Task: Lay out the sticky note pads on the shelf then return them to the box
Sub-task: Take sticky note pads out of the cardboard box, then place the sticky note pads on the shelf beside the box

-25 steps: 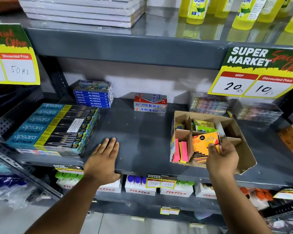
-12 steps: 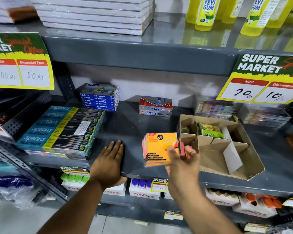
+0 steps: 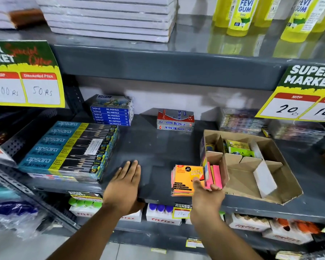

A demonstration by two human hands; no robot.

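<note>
A stack of orange sticky note pads (image 3: 186, 182) sits low over the grey shelf (image 3: 154, 147), just left of the cardboard box (image 3: 281, 186). My right hand (image 3: 207, 196) holds it from below and the right, thumb on its front face. Whether the stack touches the shelf is unclear. The box has cardboard dividers. Pink pads (image 3: 216, 175) stand in its front-left compartment and green and yellow pads (image 3: 238, 149) lie in a back compartment. My left hand (image 3: 127, 182) rests flat on the shelf's front edge, fingers apart, holding nothing.
Pencil boxes (image 3: 68, 149) fill the shelf's left side. Blue oil pastel boxes (image 3: 112, 113) and red-grey Softek packs (image 3: 174, 120) stand at the back. Wrapped packs (image 3: 240, 121) lie behind the box. Price signs (image 3: 24, 79) hang from the upper shelf.
My right hand lifted the orange pads out of the box, carried them left, and has now brought them down beside the box's left wall. My left hand stayed flat on the shelf.
</note>
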